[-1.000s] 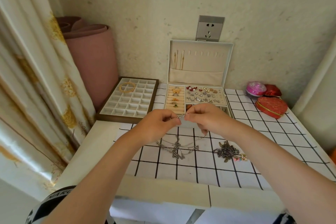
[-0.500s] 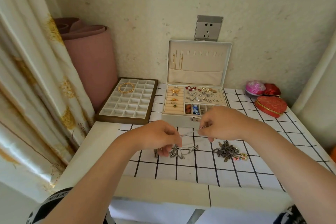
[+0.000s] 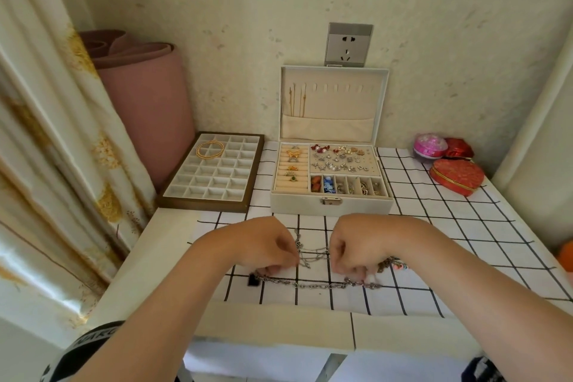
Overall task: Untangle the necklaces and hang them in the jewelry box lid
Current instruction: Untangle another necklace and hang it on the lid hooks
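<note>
- We judge the task early: gold chains (image 3: 297, 102) hang on the leftmost hooks of the box lid (image 3: 333, 77); the remaining hooks are bare.
- Fingers curled down, left hand (image 3: 263, 245) and right hand (image 3: 356, 245) each pinch a silver chain (image 3: 316, 284) stretched along the surface (image 3: 465, 226); a tangle (image 3: 310, 253) lies between them.
- Open box base (image 3: 331, 206) holds rings and earrings; tray (image 3: 204, 205) holds bangles (image 3: 210, 149).

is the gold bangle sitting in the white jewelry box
No, the gold bangle lies in the brown compartment tray, which sits to the left of the white jewelry box.
</note>
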Demonstrator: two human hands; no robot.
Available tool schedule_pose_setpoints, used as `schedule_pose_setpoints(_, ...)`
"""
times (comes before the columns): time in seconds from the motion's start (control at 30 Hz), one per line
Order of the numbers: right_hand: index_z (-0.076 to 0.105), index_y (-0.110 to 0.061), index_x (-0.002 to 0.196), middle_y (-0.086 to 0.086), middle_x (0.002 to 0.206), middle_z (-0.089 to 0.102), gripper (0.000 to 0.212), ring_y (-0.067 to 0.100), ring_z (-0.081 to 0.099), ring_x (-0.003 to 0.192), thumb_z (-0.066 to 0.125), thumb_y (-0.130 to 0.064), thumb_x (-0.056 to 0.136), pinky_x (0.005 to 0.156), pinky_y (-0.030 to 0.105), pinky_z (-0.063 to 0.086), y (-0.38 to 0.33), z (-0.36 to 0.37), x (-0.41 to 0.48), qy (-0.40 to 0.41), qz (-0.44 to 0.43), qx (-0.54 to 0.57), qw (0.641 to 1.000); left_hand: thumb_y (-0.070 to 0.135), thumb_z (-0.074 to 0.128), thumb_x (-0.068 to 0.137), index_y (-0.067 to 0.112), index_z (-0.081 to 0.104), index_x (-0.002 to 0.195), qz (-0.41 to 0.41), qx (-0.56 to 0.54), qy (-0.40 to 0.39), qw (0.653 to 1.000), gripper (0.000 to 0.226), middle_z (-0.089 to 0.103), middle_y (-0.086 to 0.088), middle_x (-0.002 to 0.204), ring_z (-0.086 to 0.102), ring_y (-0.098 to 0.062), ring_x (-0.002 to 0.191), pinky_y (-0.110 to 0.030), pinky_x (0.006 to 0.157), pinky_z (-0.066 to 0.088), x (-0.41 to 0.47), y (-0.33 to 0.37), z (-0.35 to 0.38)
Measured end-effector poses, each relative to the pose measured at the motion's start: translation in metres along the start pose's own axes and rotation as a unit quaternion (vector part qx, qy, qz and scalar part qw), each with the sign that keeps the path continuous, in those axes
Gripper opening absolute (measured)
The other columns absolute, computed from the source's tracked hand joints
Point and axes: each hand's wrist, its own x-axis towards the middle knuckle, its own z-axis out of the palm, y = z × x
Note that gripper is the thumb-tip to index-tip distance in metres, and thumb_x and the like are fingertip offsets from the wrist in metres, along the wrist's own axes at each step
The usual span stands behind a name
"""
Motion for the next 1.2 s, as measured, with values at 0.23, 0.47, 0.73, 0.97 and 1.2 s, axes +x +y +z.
schedule_pose_setpoints(0.23, 0.077, -0.031, 0.095, -0.015, 0.095, 0.073, 0.013, 0.008, 0.065, 0.089, 0.066, -0.030, 0.088, 0.082, 0.035, 0.056, -0.009, 0.007, 0.022, 0.232, -0.109, -0.074, 0.964, 0.028, 0.071, 0.085, 0.032, 0.074, 0.097, 0.031, 0.084, 0.153, 0.984, 0.013, 0.067, 0.012, 0.090, 0.063, -0.008, 0.082, -0.024, 0.074, 0.052, 0.019, 0.000, 0.007)
schedule_pose_setpoints(0.47, 0.079, -0.028, 0.083, -0.011, 0.081, 0.074, 0.017, 0.013, 0.064, 0.076, 0.062, -0.025, 0.083, 0.070, 0.031, 0.056, -0.014, 0.011, 0.032, 0.259, -0.119, -0.172, 0.943, 0.032, 0.070, 0.085, 0.032, 0.075, 0.092, 0.040, 0.151, 0.193, 0.969, 0.008, 0.071, 0.013, 0.091, 0.064, -0.007, 0.085, -0.025, 0.076, 0.052, 0.026, 0.002, 0.010)
schedule_pose_setpoints(0.73, 0.077, -0.025, 0.085, -0.008, 0.081, 0.073, 0.019, 0.014, 0.063, 0.075, 0.059, -0.022, 0.083, 0.068, 0.032, 0.057, -0.011, 0.012, 0.036, 0.281, -0.120, -0.163, 0.938, 0.034, 0.063, 0.089, 0.033, 0.071, 0.096, 0.005, 0.204, 0.207, 0.957, 0.010, 0.069, 0.012, 0.096, 0.062, -0.010, 0.090, -0.027, 0.075, 0.051, 0.020, -0.011, -0.003)
schedule_pose_setpoints(0.97, 0.074, -0.021, 0.077, -0.006, 0.078, 0.072, 0.017, 0.014, 0.063, 0.073, 0.058, -0.022, 0.083, 0.069, 0.034, 0.058, -0.011, 0.012, 0.036, 0.269, -0.134, -0.187, 0.935, 0.031, 0.066, 0.086, 0.033, 0.067, 0.091, -0.080, 0.215, 0.151, 0.962, 0.006, 0.060, 0.017, 0.092, 0.058, -0.010, 0.091, -0.028, 0.077, 0.050, 0.006, -0.025, -0.014)
schedule_pose_setpoints(1.2, 0.070, -0.023, 0.080, -0.004, 0.082, 0.069, 0.011, 0.018, 0.063, 0.077, 0.059, -0.021, 0.082, 0.069, 0.035, 0.057, -0.012, 0.011, 0.041, 0.264, -0.131, -0.165, 0.941, 0.027, 0.068, 0.089, 0.033, 0.067, 0.108, 0.043, 0.073, 0.221, 0.971, 0.020, 0.064, 0.015, 0.099, 0.055, -0.003, 0.083, -0.023, 0.078, 0.048, 0.018, -0.011, 0.000)
